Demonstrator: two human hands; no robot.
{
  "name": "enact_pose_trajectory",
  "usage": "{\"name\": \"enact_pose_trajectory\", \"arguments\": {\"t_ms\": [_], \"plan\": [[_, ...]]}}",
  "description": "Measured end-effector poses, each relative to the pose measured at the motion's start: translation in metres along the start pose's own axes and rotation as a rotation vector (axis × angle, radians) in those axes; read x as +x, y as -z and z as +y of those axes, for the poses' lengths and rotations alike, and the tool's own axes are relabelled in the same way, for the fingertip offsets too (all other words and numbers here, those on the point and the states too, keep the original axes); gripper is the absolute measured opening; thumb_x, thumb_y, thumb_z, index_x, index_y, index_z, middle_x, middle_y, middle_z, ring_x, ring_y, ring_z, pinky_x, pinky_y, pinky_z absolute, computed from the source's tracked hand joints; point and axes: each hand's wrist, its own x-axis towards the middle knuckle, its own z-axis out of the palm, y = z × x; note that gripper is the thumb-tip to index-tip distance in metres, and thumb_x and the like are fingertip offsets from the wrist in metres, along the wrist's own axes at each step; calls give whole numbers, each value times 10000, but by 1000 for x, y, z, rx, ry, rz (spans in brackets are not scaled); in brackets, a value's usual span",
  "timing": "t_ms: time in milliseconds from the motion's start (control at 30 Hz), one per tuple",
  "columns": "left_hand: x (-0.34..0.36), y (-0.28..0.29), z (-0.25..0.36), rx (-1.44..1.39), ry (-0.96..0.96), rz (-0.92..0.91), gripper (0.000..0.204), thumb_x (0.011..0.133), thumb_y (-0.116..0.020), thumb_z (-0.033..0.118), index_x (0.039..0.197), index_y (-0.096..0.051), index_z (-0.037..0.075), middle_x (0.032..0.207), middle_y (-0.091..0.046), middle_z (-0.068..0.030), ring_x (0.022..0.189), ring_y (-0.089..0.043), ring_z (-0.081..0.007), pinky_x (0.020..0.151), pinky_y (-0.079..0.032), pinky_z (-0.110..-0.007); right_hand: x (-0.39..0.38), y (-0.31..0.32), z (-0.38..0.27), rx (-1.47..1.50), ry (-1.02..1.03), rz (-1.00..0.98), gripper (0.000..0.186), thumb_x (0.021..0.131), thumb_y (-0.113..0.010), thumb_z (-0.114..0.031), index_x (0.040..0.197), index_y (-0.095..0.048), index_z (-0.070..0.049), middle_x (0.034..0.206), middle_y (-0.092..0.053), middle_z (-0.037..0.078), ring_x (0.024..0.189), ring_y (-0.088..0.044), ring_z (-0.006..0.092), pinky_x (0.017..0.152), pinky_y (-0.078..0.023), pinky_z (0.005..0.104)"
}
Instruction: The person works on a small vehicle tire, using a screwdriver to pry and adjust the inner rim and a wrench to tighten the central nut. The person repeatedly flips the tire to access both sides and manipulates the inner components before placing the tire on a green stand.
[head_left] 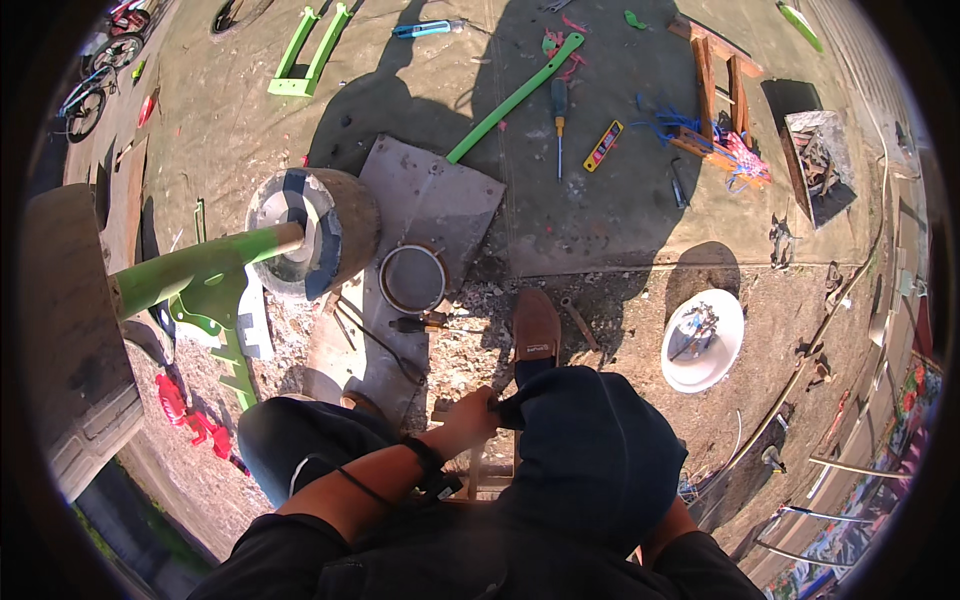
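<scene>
My left hand is closed beside my raised right knee, at a dark piece that could be trouser cloth or a handle. A black band circles that wrist. My right hand is hidden behind the knee, and only its forearm shows. Ahead of my left hand lies a dark-handled tool, with a metal ring beyond it on a flat plate. A hammer rests to the right of my shoe.
A white basin holding small pieces stands at right. Left is a round block beside a green tube. Farther off lie a green bar, a screwdriver, a yellow level and a wooden frame.
</scene>
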Motion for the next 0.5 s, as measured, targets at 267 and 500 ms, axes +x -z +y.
{"name": "enact_pose_trajectory", "arguments": {"t_ms": [267, 500], "plan": [[-24, 23, 22, 45, 62, -53, 315, 854, -632, 219, 1083, -604, 5, 882, -698, -220, 800, -704, -349, 729, -536, -440, 2, 15, -1, 4, 26, 94, 250, 914, -635, -202, 1071, -631, -8, 916, -709, 129, 854, -669, 201, 734, -522, 333], [-109, 120, 9, -339, -187, 282, 311, 906, -630, 242, 1041, -613, -37, 817, -672, -142, 615, -658, -190, 589, -541, -333, 2, 98, -67, 265, 429, 450, 287, 893, -655, -209, 1084, -621, 2, 738, -674, 91, 678, -647, 148, 602, -507, 293]]}}
